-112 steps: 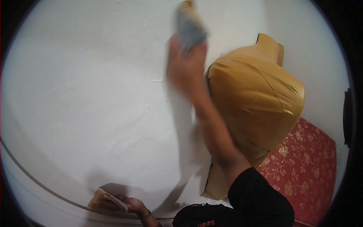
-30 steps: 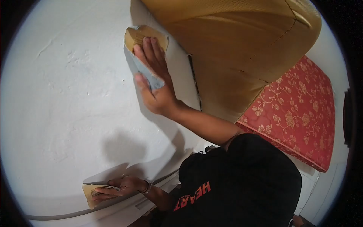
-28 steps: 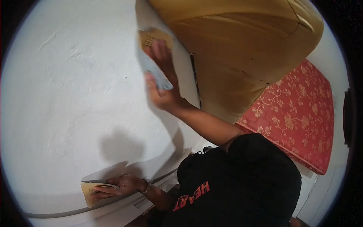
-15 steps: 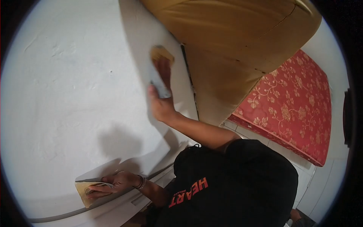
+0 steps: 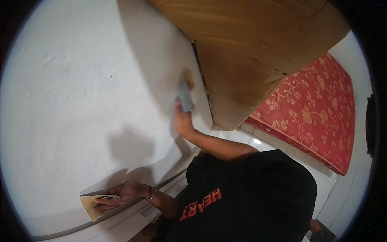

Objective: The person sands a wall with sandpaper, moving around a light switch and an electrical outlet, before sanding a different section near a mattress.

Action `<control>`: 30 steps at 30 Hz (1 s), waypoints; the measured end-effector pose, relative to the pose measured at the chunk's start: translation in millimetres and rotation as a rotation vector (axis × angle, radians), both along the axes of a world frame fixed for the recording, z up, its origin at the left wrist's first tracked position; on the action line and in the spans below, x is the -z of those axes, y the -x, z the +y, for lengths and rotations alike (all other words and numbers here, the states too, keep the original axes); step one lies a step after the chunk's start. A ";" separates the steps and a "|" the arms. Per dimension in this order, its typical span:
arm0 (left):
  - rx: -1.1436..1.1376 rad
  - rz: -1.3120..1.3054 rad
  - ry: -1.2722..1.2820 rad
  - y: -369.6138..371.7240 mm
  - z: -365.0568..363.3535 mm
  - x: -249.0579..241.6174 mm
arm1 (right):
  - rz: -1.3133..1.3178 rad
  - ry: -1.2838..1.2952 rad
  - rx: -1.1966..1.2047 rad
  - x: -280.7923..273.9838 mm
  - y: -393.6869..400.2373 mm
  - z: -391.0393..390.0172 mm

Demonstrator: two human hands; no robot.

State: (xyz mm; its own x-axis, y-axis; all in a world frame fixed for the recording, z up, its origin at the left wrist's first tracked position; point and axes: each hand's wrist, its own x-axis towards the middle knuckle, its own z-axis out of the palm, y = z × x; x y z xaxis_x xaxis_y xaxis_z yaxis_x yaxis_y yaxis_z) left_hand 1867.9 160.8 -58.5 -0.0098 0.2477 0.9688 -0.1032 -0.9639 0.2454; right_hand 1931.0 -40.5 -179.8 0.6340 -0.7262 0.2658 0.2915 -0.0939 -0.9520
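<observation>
My right hand [image 5: 184,122] is closed on a folded sheet of sandpaper [image 5: 186,99], grey on one face and tan on the other. It presses against the white wall [image 5: 92,105], close to the brown cover; motion blurs the fingers and the sheet. Lower left, my left hand [image 5: 125,194], with bands at the wrist, grips a second piece of sandpaper [image 5: 89,206] between its fingers. That piece is bent over, its tan back facing me, and rests at the wall near its lower edge.
A brown cloth-like cover [image 5: 242,60] hangs over something large at the upper right, its edge against the wall. Behind it leans a red floral mattress [image 5: 310,113] above white floor tiles [image 5: 274,146]. A pale ledge [image 5: 137,220] runs along the wall's bottom.
My right hand has slid right and slightly down along the wall with its sandpaper, nearer the brown cover. My left hand stays in place. The view has shifted slightly.
</observation>
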 end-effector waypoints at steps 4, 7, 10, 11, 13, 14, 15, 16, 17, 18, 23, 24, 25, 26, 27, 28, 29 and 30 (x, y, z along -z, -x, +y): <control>-0.027 -0.006 -0.049 1.0 -0.6 -0.1 | -0.379 0.510 -0.103 -106.8 13.3 -7.1; 0.027 0.007 0.065 1.2 -4.4 -1.0 | -0.422 0.664 -0.183 -52.7 -2.2 -21.1; 0.023 -0.007 -0.001 1.6 -8.1 -5.4 | -0.279 0.508 -0.037 36.2 -2.4 -27.6; 0.022 -0.013 -0.003 0.7 -6.2 -3.8 | -0.086 0.283 -0.142 49.0 6.4 -29.0; 0.040 -0.037 -0.025 -1.8 0.0 -0.2 | 0.294 -0.174 -0.335 68.0 22.8 -28.8; 0.049 -0.044 -0.030 -0.6 0.1 -0.7 | 0.480 -0.409 -0.426 74.1 24.5 -26.4; 0.043 -0.056 -0.018 -0.6 -2.7 -1.3 | 0.312 -0.322 -0.293 76.6 12.2 -18.2; 0.035 -0.063 -0.006 -1.2 -4.3 -1.9 | 0.151 -0.236 -0.160 74.3 -3.6 -3.9; 0.035 -0.063 -0.006 -1.7 -2.8 -2.1 | -0.083 0.010 0.044 16.1 -7.2 0.7; 0.005 -0.056 -0.019 -2.0 -1.0 -2.0 | -0.255 0.186 0.052 -45.3 1.2 -5.2; -0.019 0.004 -0.012 2.6 -5.2 -3.3 | -0.450 0.734 -0.186 -128.1 18.5 8.2; 0.022 -0.012 -0.025 0.9 -4.0 -2.4 | -0.510 0.755 -0.156 -107.4 12.9 10.1; 0.063 -0.027 -0.036 -0.4 -2.9 -2.4 | -0.571 0.776 -0.127 -71.2 5.8 9.6; 0.045 -0.035 -0.027 -1.7 -3.1 -3.3 | -0.460 0.709 -0.146 -26.7 5.3 11.8; 0.078 -0.053 -0.029 -3.0 -4.5 -3.6 | -0.348 0.646 -0.164 13.4 11.8 12.8; 0.113 -0.068 -0.034 -3.2 -5.4 -4.1 | -0.241 0.597 -0.202 38.3 25.5 10.8; 0.098 -0.074 -0.028 -3.2 -6.6 -4.4 | -0.133 0.546 -0.236 41.5 34.9 8.7; 0.044 -0.064 -0.065 -2.9 -7.4 -5.6 | -0.142 0.549 -0.247 42.8 33.3 9.4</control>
